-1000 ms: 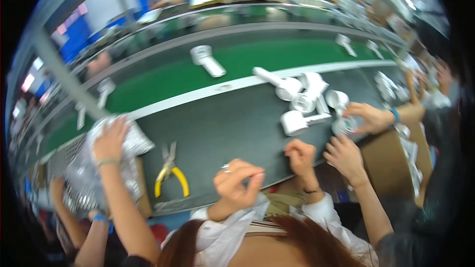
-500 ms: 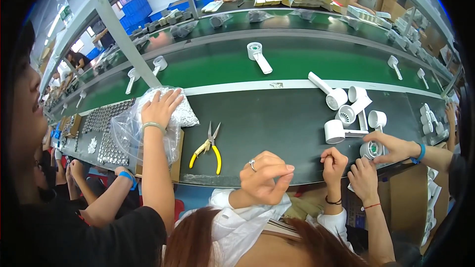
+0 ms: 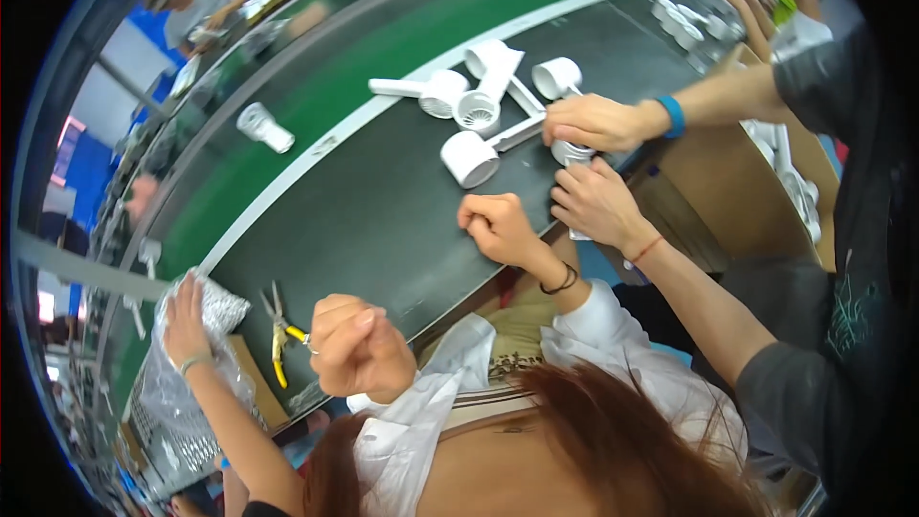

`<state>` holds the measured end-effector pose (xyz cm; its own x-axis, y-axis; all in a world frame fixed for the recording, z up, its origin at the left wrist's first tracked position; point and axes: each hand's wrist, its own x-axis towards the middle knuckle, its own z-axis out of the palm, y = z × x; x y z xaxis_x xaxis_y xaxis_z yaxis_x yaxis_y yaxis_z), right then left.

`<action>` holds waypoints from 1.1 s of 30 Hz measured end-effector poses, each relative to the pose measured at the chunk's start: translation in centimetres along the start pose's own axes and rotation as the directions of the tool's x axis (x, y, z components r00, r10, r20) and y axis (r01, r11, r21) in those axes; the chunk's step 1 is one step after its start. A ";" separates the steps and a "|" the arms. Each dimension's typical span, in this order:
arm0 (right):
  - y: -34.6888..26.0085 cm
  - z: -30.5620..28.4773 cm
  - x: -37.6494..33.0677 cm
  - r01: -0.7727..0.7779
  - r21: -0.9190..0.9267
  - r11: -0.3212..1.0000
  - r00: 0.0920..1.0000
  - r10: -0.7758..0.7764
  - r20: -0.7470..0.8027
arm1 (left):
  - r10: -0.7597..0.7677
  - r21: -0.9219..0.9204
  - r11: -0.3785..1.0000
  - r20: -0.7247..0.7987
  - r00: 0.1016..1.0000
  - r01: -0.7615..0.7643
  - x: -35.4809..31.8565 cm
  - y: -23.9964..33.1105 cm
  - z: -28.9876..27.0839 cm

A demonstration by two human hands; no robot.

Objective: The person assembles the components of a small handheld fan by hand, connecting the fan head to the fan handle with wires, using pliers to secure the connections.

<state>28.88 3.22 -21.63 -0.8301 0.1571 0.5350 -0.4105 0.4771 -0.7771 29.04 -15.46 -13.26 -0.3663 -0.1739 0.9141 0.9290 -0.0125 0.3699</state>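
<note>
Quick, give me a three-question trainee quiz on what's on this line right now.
1. True or false: the yellow-handled pliers lie on the green belt.
2. The co-worker's hand with the blue wristband rests on: A) a white round part; B) a cardboard box; C) the pliers.
3. Fill in: the person's left hand and right hand are both closed into ____.

Key: 1 false, they lie on the dark belt. 2 A. 3 fists.
</note>
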 end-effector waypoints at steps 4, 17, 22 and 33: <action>-0.6 -0.7 -0.1 -0.016 0.006 1.000 0.999 0.016 0.033 | -0.018 0.001 1.000 0.054 0.998 0.018 -0.8 -0.4 0.2; -0.2 -0.2 0.0 -0.008 -0.007 1.000 0.999 0.008 0.033 | -0.083 -0.060 0.994 0.150 0.985 0.093 -1.9 -1.5 0.4; -0.3 -0.4 0.1 -0.049 -0.022 0.999 0.996 0.050 0.076 | -0.079 -0.048 0.995 0.174 0.982 0.088 -2.2 -1.7 0.4; -0.1 -0.4 0.1 -0.026 -0.025 0.999 0.997 0.028 0.066 | -0.086 -0.123 0.986 0.192 0.978 0.111 -2.3 -1.7 0.6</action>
<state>29.00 3.48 -21.35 -0.8642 0.1133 0.4903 -0.3791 0.4941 -0.7824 28.32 -14.44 -15.87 -0.4479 0.0205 0.8938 0.8822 -0.1523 0.4456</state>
